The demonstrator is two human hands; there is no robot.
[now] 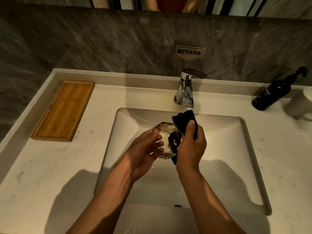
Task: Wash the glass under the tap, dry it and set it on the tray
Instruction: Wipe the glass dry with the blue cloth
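Centrally, over the basin, the left hand (pixel 148 149) cups a clear faceted glass (pixel 166 141), fingers wrapped round its side, mouth tipped toward the camera. The right hand (pixel 191 146) is closed on a dark blue cloth (pixel 184 119), part of which is pushed down inside the glass; the rest sticks up above the thumb and hangs below the palm. Nothing else shows inside the glass.

Below them the rectangular white sink (pixel 233 142) has bare walls. At its far rim stands a chrome tap (pixel 185 92), its spout just beyond the cloth. On the grey stone wall behind it is a white sign (pixel 189 52) with dark Chinese characters. Far right, a black pump bottle (pixel 271 95) bears pale lettering, only "ler" legible, beside a white mug (pixel 302 103) cut off by the frame.

Left of the sink, well apart from the hands, a wooden tray (pixel 62 110) sits on the pale countertop (pixel 55 166) with nothing in it, bare counter lying between it and the sink edge.
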